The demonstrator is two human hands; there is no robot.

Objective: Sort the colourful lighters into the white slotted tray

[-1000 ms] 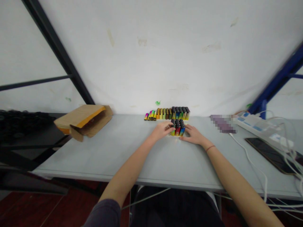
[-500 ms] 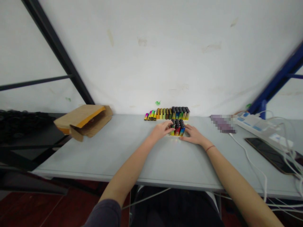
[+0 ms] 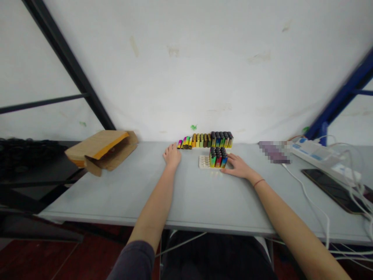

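Observation:
A white tray [image 3: 204, 162] with round holes stands in front of me on the table. Upright lighters [image 3: 218, 157] with black tops and multicoloured bodies fill its right part, while the holes at its left end show bare. My right hand [image 3: 237, 166] grips the tray's right end, thumb at the front corner and fingers round the side. Farther left, my left hand [image 3: 172, 155] is at the table with its fingers a little apart and nothing visible in them. Just beyond its fingertips lie several loose lighters [image 3: 186, 143] in pink, green and yellow.
Against the wall stand more upright lighters [image 3: 222, 140] with black tops, beside a yellowish group [image 3: 201, 140]. An opened brown carton [image 3: 101, 147] lies at the left. On the right are a blurred phone [image 3: 274, 151], a power strip [image 3: 323, 155], a dark phone [image 3: 332, 190] and white cables [image 3: 309, 198].
My left hand has left the lighters in the tray and moved left to the loose lighters, uncovering the tray's bare holes. My right hand has stayed at the tray.

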